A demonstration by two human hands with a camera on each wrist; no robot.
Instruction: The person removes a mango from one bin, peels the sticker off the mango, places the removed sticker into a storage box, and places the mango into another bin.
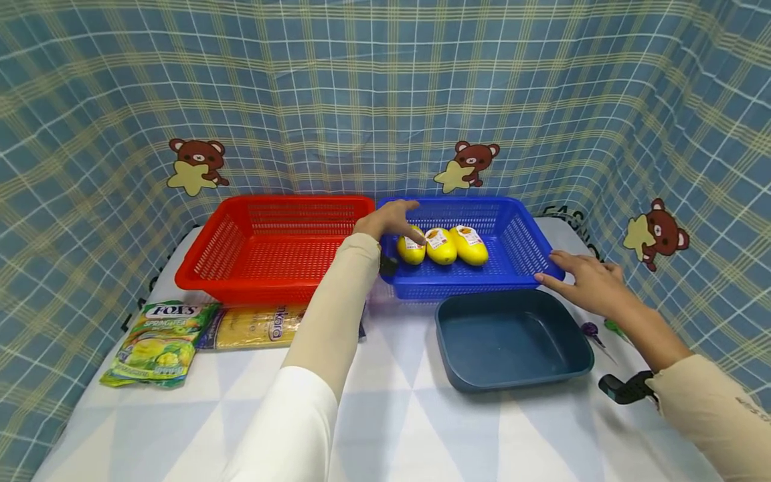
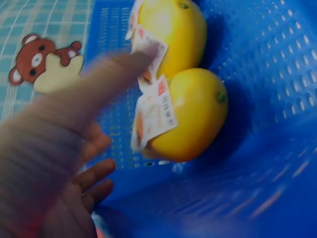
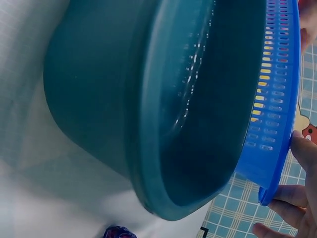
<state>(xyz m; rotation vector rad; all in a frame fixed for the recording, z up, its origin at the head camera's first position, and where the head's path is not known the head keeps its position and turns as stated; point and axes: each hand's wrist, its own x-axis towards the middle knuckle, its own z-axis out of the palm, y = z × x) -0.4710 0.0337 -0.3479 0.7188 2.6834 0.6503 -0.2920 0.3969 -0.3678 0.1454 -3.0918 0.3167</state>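
Observation:
Three yellow mangoes (image 1: 442, 248) with white labels lie side by side in the blue basket (image 1: 518, 258). My left hand (image 1: 391, 219) reaches over that basket's left side, thumb and fingers apart, just above the leftmost mango (image 2: 190, 116). In the left wrist view the blurred thumb overlaps a mango's label (image 2: 151, 52), with nothing held between the fingers. My right hand (image 1: 587, 281) grips the blue basket by its front right corner, thumb and fingers on either side of the rim (image 3: 285, 168).
A red basket (image 1: 289, 258) stands to the left. The dark teal tub (image 1: 512, 345) sits in front of the blue basket. Front left lie a green Fox's candy bag (image 1: 159, 345) and a yellow pasta pack (image 1: 255, 328). Wrapped lollipops (image 1: 590, 329) lie right of the tub.

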